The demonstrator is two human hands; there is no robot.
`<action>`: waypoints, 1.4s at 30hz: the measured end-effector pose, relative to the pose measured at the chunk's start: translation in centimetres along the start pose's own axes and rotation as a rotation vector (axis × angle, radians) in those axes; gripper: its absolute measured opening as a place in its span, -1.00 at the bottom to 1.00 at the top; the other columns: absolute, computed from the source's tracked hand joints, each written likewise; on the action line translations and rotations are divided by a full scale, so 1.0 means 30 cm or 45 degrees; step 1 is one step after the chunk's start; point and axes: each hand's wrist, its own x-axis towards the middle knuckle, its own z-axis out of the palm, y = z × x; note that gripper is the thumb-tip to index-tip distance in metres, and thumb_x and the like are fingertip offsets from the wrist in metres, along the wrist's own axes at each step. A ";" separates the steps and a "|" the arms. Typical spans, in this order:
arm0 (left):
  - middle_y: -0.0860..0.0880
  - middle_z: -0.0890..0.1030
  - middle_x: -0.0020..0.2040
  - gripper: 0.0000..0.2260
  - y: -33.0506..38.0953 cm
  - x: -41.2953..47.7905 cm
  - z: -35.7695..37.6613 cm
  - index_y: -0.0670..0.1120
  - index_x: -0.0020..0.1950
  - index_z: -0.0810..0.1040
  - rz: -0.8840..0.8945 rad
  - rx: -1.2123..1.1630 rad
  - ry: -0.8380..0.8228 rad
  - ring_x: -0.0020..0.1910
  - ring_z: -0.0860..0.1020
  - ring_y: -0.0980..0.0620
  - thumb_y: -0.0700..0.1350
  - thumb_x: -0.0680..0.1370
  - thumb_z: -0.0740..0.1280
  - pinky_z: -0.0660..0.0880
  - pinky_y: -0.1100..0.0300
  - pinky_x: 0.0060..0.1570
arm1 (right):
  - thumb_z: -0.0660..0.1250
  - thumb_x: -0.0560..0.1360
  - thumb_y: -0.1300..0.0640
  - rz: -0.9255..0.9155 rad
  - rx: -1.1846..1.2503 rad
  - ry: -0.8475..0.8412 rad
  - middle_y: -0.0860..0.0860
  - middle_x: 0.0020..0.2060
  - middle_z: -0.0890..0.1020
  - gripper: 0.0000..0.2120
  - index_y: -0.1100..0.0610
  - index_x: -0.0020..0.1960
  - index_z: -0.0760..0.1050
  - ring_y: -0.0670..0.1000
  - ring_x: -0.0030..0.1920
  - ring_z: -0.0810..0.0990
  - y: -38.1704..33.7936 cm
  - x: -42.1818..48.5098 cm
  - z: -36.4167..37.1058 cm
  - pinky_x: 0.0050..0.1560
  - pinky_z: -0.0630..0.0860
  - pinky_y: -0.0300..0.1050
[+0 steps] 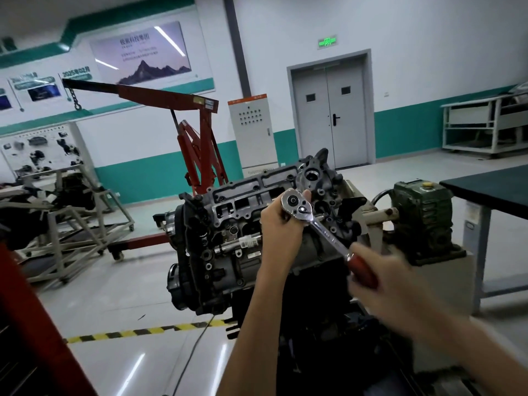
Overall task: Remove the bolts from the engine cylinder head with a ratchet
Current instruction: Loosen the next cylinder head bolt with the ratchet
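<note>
One red engine crane [200,130] stands well beyond the left hand [281,221], apart from the work; judged parked.
One engine [217,238] sits on a stand, directly under and ahead of both hands. It is turned so the cylinder head [248,192] faces up toward the person, judged to give the tool a straight reach onto the bolts.
One dark worktop [491,187] lies well out past the right hand [388,267].
One green gearbox [423,212] sits beyond the right hand at the stand's shaft end, probably for rotating the engine.

One ratchet [323,228]: chrome head over the cylinder head's far right part, red grip toward the person.
Left hand is curled round the ratchet's head end from below, judged to keep the socket square.
Right hand, blurred, is wrapped round the red grip for leverage.
Socket and bolt are hidden under the left hand; the bolts cannot be counted.
</note>
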 end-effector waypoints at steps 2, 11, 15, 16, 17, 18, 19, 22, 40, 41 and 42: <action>0.17 0.29 -0.47 -0.59 0.003 -0.003 0.013 0.07 -0.41 0.27 0.016 -0.015 0.033 -0.40 0.24 0.18 -0.13 0.57 0.35 0.26 0.30 -0.33 | 0.40 0.36 0.29 0.098 0.233 0.198 -0.07 -0.50 0.42 -0.64 -0.11 -0.19 0.31 -0.20 -0.51 0.44 -0.065 -0.052 0.148 -0.50 0.29 -0.50; 0.18 0.30 -0.52 -0.56 -0.001 0.020 -0.013 0.06 -0.45 0.27 0.033 0.043 -0.113 -0.46 0.22 0.22 -0.21 0.55 0.36 0.21 0.36 -0.42 | 0.37 0.36 0.32 0.032 0.070 -0.167 -0.09 -0.44 0.45 -0.71 0.07 0.02 0.47 -0.20 -0.47 0.47 0.008 -0.007 -0.009 -0.43 0.38 -0.39; 0.17 0.34 -0.54 -0.69 0.000 0.035 -0.003 -0.11 -0.40 0.42 0.045 0.127 -0.189 -0.50 0.22 0.21 -0.35 0.52 0.31 0.18 0.35 -0.43 | 0.37 0.36 0.37 -0.153 -0.361 -0.252 -0.09 -0.46 0.47 -0.78 0.12 -0.08 0.48 -0.22 -0.41 0.52 0.076 0.117 -0.244 -0.37 0.43 -0.42; 0.18 0.34 -0.54 -0.72 -0.001 0.032 0.000 -0.14 -0.38 0.45 0.044 0.121 -0.167 -0.50 0.23 0.22 -0.36 0.51 0.30 0.18 0.35 -0.43 | 0.38 0.36 0.37 -0.161 -0.362 -0.226 -0.09 -0.46 0.48 -0.78 0.13 -0.06 0.49 -0.22 -0.40 0.53 0.084 0.125 -0.241 -0.36 0.44 -0.42; 0.19 0.36 -0.54 -0.70 -0.004 0.028 0.002 -0.10 -0.38 0.48 0.046 0.105 -0.142 -0.49 0.24 0.23 -0.36 0.51 0.30 0.20 0.35 -0.41 | 0.38 0.37 0.35 -0.131 -0.314 -0.200 -0.08 -0.44 0.49 -0.74 0.05 -0.07 0.48 -0.18 -0.40 0.54 0.086 0.112 -0.212 -0.35 0.47 -0.37; 0.20 0.37 -0.53 -0.64 -0.007 0.023 0.005 0.01 -0.40 0.48 0.048 0.080 -0.121 -0.49 0.26 0.24 -0.36 0.51 0.30 0.23 0.33 -0.40 | 0.38 0.37 0.34 -0.063 -0.215 -0.159 -0.04 -0.44 0.51 -0.67 -0.07 -0.11 0.43 -0.12 -0.43 0.53 0.081 0.079 -0.160 -0.37 0.50 -0.30; 0.21 0.39 -0.53 -0.60 -0.009 0.018 0.009 0.08 -0.42 0.46 0.049 0.053 -0.106 -0.48 0.28 0.25 -0.34 0.51 0.32 0.26 0.33 -0.38 | 0.39 0.37 0.33 0.011 -0.082 -0.080 -0.01 -0.46 0.50 -0.64 -0.11 -0.17 0.37 -0.08 -0.48 0.49 0.061 0.035 -0.091 -0.41 0.49 -0.27; 0.21 0.40 -0.51 -0.57 -0.006 0.010 0.024 0.19 -0.44 0.45 0.053 0.017 -0.057 -0.45 0.31 0.26 -0.23 0.54 0.37 0.28 0.38 -0.35 | 0.40 0.35 0.33 0.168 0.342 0.232 -0.03 -0.52 0.42 -0.69 -0.03 -0.23 0.36 -0.16 -0.53 0.41 -0.045 -0.063 0.147 -0.53 0.30 -0.43; 0.20 0.40 -0.48 -0.63 -0.005 0.007 0.004 0.06 -0.40 0.42 0.025 0.003 -0.055 -0.43 0.30 0.22 -0.26 0.54 0.34 0.28 0.36 -0.37 | 0.40 0.37 0.30 0.032 -0.009 -0.013 0.06 -0.47 0.48 -0.76 0.02 -0.14 0.42 -0.06 -0.51 0.46 0.031 0.003 -0.032 -0.42 0.49 -0.18; 0.20 0.42 -0.46 -0.67 -0.001 0.004 0.008 0.05 -0.39 0.45 0.022 0.003 -0.050 -0.42 0.32 0.22 -0.22 0.55 0.35 0.31 0.37 -0.34 | 0.41 0.36 0.31 0.084 0.124 0.100 0.04 -0.52 0.44 -0.74 0.00 -0.18 0.41 -0.11 -0.54 0.43 0.003 -0.035 0.041 -0.46 0.42 -0.30; 0.19 0.41 -0.46 -0.68 0.002 0.003 0.013 0.04 -0.38 0.45 0.019 0.010 -0.047 -0.41 0.32 0.22 -0.18 0.56 0.36 0.32 0.37 -0.33 | 0.40 0.35 0.32 0.139 0.259 0.200 -0.01 -0.54 0.41 -0.72 -0.01 -0.21 0.39 -0.16 -0.56 0.42 -0.036 -0.060 0.112 -0.52 0.34 -0.41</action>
